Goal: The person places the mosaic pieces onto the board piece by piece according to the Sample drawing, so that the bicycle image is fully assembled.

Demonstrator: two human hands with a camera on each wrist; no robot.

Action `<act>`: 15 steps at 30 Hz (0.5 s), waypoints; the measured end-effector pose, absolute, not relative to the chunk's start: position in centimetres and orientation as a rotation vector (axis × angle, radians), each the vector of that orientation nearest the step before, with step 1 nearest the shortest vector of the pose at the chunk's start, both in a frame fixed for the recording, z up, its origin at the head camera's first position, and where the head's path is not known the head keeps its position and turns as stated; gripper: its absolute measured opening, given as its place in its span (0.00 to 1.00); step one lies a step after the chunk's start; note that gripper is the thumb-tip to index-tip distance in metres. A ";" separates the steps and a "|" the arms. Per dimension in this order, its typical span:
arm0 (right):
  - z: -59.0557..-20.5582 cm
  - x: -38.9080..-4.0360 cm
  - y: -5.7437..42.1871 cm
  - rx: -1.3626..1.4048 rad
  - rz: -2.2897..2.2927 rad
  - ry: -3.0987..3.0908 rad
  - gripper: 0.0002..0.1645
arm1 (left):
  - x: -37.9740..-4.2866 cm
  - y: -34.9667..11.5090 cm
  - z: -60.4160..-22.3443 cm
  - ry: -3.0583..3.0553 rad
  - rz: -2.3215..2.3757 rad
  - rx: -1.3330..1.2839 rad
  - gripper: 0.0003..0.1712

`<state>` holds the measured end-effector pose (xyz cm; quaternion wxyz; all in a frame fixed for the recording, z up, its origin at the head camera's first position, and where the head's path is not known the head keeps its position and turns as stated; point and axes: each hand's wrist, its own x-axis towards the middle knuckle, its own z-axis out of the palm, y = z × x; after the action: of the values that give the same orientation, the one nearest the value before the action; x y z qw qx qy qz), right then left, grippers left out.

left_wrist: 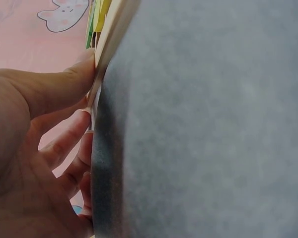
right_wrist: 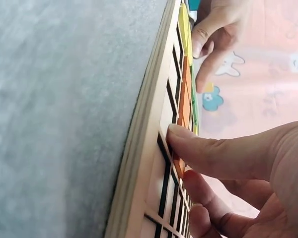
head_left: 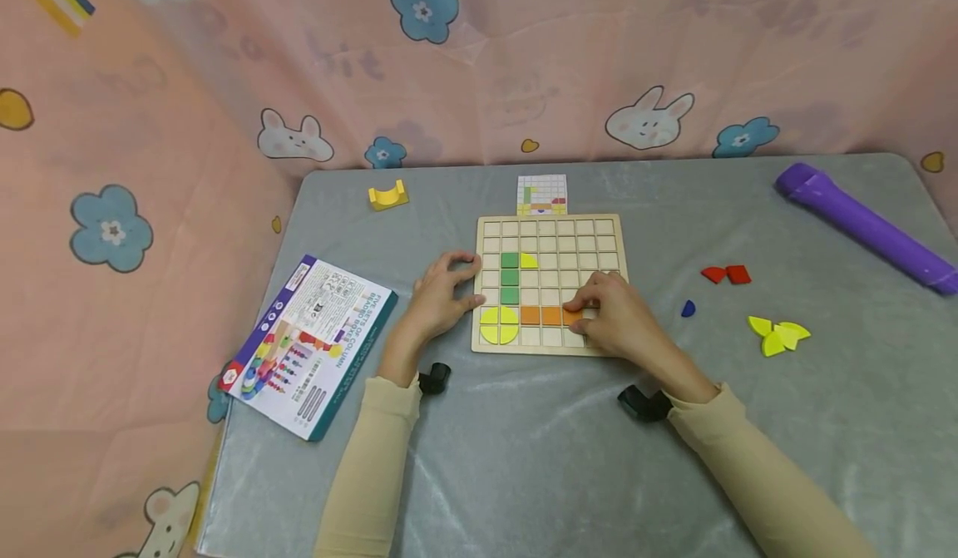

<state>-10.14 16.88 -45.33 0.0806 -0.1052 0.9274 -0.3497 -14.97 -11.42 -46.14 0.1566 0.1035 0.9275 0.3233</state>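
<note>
A wooden grid board (head_left: 550, 343) lies on the table with colored tiles in its cells. Green squares (head_left: 510, 278) form a column, with a yellow quarter-circle (head_left: 528, 260) beside the top one. Yellow quarter pieces (head_left: 499, 325) make a circle at the lower left. My left hand (head_left: 440, 293) touches the board's left edge with thumb and fingertips. In a row with two other orange tiles (head_left: 540, 316), an orange square tile (head_left: 571, 317) is pinched between the thumb and fingers of my right hand (head_left: 623, 317), at the board's surface. Its right part is hidden.
A small pattern card (head_left: 542, 185) lies behind the board. Loose red (head_left: 738, 274), blue (head_left: 688, 309) and yellow pieces (head_left: 778, 338) lie right, near a purple tube (head_left: 868, 225). A box (head_left: 314, 342) and a yellow curved block (head_left: 388, 196) are left.
</note>
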 end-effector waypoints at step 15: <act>-44.5 -8.7 22.6 -0.161 -1.059 2.731 0.21 | -14.9 -11.4 -46.0 2.654 0.937 0.312 0.38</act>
<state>-8.71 22.63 -44.49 0.1039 -0.0547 0.9259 -0.3592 -14.88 -11.43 -46.03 0.1542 0.1087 0.9260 0.3269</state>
